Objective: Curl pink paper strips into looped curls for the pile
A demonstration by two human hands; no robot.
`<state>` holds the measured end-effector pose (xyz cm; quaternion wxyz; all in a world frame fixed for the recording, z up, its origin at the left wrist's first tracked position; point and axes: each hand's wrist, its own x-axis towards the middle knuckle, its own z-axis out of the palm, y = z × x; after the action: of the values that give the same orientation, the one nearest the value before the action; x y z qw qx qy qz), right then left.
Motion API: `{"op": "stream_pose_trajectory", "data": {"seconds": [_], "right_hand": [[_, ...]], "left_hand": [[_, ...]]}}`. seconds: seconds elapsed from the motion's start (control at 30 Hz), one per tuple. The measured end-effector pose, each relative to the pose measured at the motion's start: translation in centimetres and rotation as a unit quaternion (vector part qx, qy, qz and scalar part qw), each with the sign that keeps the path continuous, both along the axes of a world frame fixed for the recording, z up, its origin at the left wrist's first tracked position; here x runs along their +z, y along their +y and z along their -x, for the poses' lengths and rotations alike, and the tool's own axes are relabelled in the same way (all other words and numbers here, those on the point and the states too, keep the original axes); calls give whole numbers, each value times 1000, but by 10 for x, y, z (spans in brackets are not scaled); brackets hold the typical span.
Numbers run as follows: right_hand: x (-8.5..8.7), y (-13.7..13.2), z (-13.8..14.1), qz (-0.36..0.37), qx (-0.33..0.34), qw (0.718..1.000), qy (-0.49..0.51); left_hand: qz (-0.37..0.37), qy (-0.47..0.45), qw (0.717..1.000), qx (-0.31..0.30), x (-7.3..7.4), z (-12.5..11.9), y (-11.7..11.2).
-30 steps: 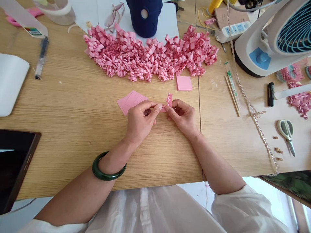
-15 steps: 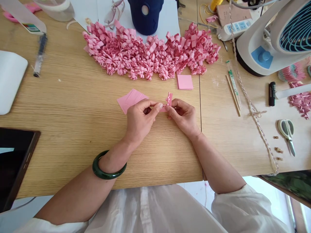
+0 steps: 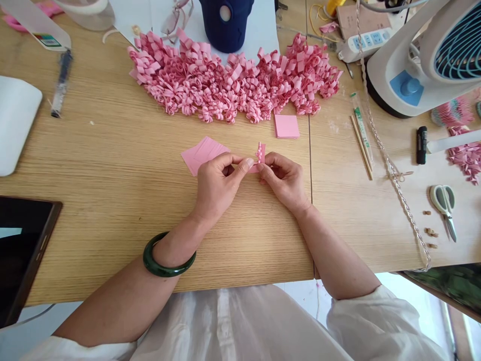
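Observation:
Between my two hands is a small piece of pink paper [image 3: 262, 151] with a row of curled strips along its left side. My left hand [image 3: 220, 183] pinches its lower left part between thumb and forefinger. My right hand [image 3: 283, 180] grips the lower right of the same piece, thumb in front and fingers curled behind. Just left of it, partly behind my left hand, lie fanned pink paper sheets [image 3: 202, 153]. A neat stack of pink paper squares [image 3: 286, 126] rests beyond my right hand. Farther back spreads a long heap of curled pink paper pieces [image 3: 225, 82].
A dark blue cup-shaped container [image 3: 226, 25] stands behind the heap. To the right are a white fan [image 3: 394, 75], a power strip [image 3: 366, 42], wooden sticks [image 3: 361, 148], a black marker [image 3: 421, 145], scissors [image 3: 443, 205] and a twisted cord [image 3: 383, 155]. A tablet [image 3: 24, 250] lies left.
Both hands stay in nearly the same place on the pink paper piece. The piece has shifted very slightly left; the rest of the scene looks unchanged.

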<state>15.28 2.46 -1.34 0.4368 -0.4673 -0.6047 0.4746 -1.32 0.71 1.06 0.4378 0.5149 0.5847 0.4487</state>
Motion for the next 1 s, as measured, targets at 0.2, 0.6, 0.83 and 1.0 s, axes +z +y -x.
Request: {"op": "stream_pose_trajectory", "data": {"seconds": [0.2,0.6,0.83,1.0], "right_hand": [[0,-1,0,-12,2,1000,2],[2,-1,2,-8,-20,1000,23],[3,-1,2,-3,-17,999,29],[4,-2,2,2,-12,999,30]], "left_hand": [[7,1,1000,8,0,-1,0],[-43,-8,999,28,-7,-1,0],[-46,-5,998,34,-8,-1,0],[-46,-6,998,38,-8,-2,0]]}}
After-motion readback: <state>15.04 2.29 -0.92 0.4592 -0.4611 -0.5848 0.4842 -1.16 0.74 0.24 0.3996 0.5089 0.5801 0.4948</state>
